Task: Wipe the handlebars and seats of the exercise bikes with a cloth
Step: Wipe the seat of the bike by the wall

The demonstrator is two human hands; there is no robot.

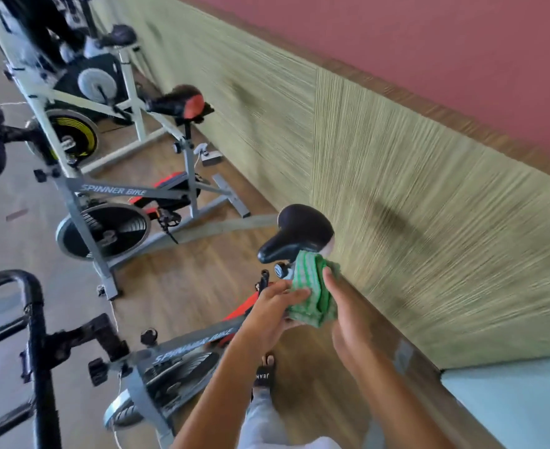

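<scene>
A green striped cloth (312, 293) is bunched between both my hands, just below the black seat (299, 233) of the nearest grey spinner bike (189, 346). My left hand (273, 314) grips the cloth from the left. From the right, my right hand (341, 306) presses its fingers into the folds. The cloth's top edge touches the seat's underside near the seat post. This bike's black handlebars (30, 319) stand at the lower left. A second bike's black and red seat (178, 102) is farther back.
Several exercise bikes stand in a row on the wooden floor (176, 277) along a green textured wall (396, 189). A second spinner bike (111, 196) is just beyond, and a white bike (82, 82) behind it. My sandalled foot (263, 372) is beside the nearest bike.
</scene>
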